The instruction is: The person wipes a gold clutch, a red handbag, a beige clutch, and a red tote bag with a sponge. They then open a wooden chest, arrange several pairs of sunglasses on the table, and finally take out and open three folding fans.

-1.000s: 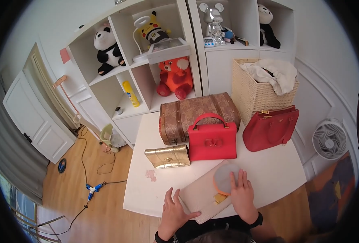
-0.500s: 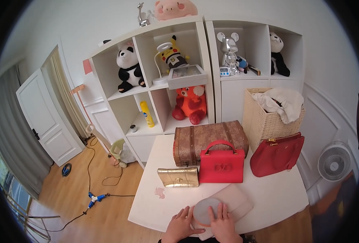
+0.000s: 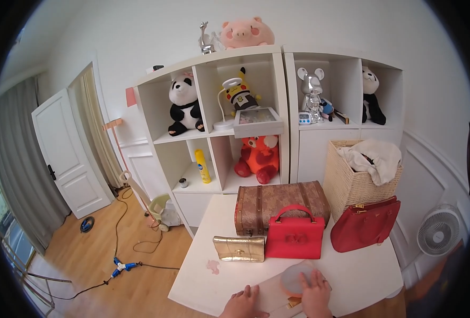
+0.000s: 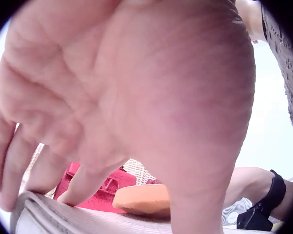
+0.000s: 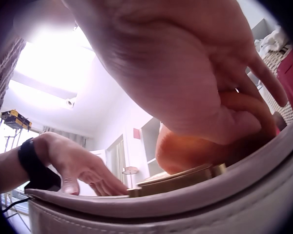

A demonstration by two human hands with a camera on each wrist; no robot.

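A pale pink clutch lies flat on the table, its gold clasp facing up. My right hand holds a round sponge pad, grey on top and orange around the side, against the clutch. Its fingers spread over the grey top while the thumb bears on the orange side in the right wrist view. My left hand rests on the clutch's left part, fingers extended to the edge and thumb apart from them.
Behind the clutch stand a gold purse, a red handbag and a brown case. Another red bag leans by a wicker basket to the right. White shelves with plush toys stand behind the table.
The right hand slid the sponge pad down-left toward the left hand, then back up-right across the clutch. The left hand stays on the clutch. The head view has tilted upward.
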